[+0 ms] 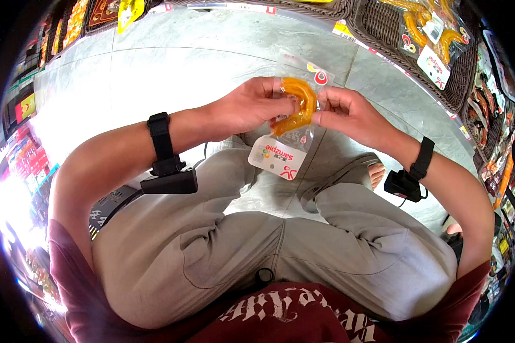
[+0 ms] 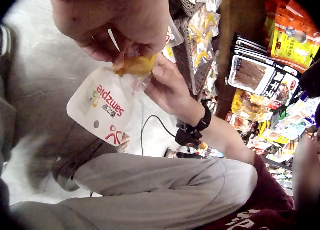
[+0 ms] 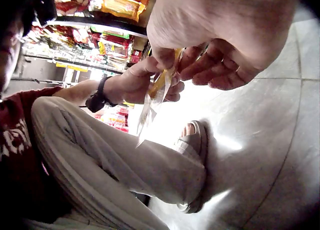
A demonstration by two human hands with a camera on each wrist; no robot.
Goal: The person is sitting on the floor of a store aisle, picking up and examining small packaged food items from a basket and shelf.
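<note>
A clear packet with a curved orange-yellow food piece [image 1: 309, 103] and a white Samzpie label [image 1: 273, 158] is held up between both hands in the head view. The left hand [image 1: 250, 107] pinches its left side, fingers over the inner curve. On the right edge, the right hand [image 1: 355, 117] pinches the plastic between thumb and fingers. The left wrist view shows the label [image 2: 97, 107] hanging below the left hand [image 2: 112, 24]. Seen edge-on in the right wrist view, the packet [image 3: 159, 84] is between the fingertips of the right hand [image 3: 225, 34].
Wicker baskets [image 1: 377, 28] with similar packets [image 1: 435, 31] line the top right. Shelves of packaged snacks [image 1: 28, 160] stand at the left and more packets [image 2: 250, 72] at the right. Grey floor tiles [image 1: 212, 40] lie beyond the hands; the person's trousered legs [image 1: 337, 246] are below.
</note>
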